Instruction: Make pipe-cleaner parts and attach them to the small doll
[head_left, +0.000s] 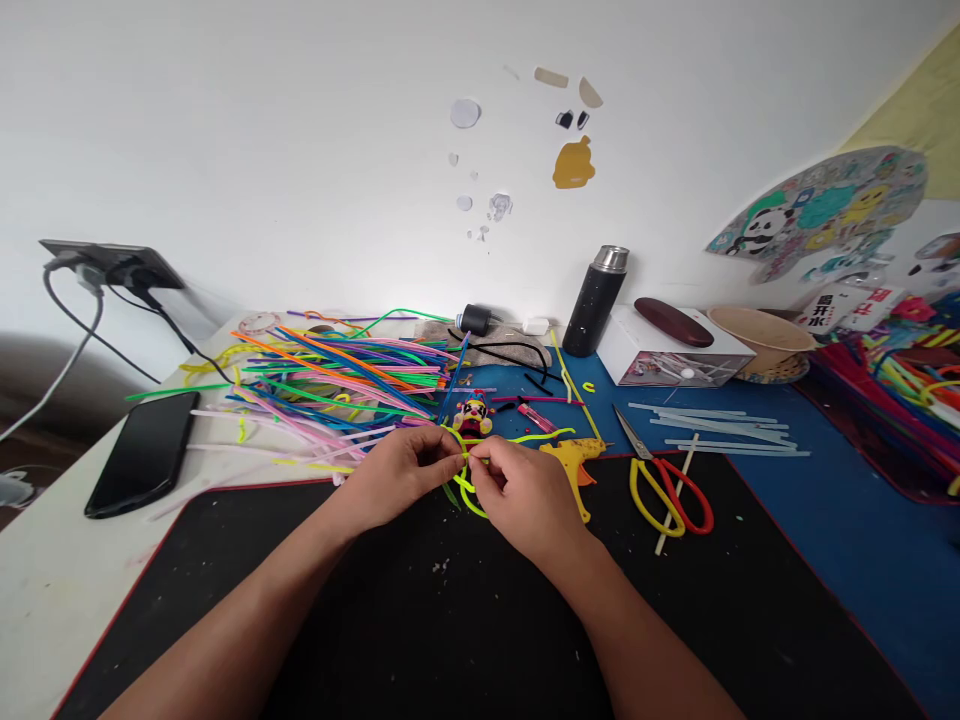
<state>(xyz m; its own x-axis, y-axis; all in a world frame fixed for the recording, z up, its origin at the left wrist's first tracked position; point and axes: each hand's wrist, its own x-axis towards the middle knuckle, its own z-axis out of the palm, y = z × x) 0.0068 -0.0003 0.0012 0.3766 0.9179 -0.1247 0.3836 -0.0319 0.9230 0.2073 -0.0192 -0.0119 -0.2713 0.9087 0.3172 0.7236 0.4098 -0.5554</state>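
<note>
Both hands meet above the black mat, pinching a bent yellow-green pipe cleaner (pixel 471 500). My left hand (pixel 401 470) has its thumb and forefinger closed on it, and my right hand (pixel 525 490) grips it from the other side. Loops of the pipe cleaner hang below the fingertips, and one end sticks out to the right. Just behind the fingers is a small colourful figure (pixel 472 412). Close to the right hand lies a yellow glue gun (pixel 574 462), partly covered by that hand. What the fingertips do in detail is too small to tell.
Many coloured pipe cleaners (pixel 337 370) lie at the back left, near a black phone (pixel 142 455). Scissors (pixel 664 490) rest across a thin stick on the right, beside translucent glue sticks (pixel 720 428). A black flask (pixel 596 302) and a white box (pixel 667 350) stand behind.
</note>
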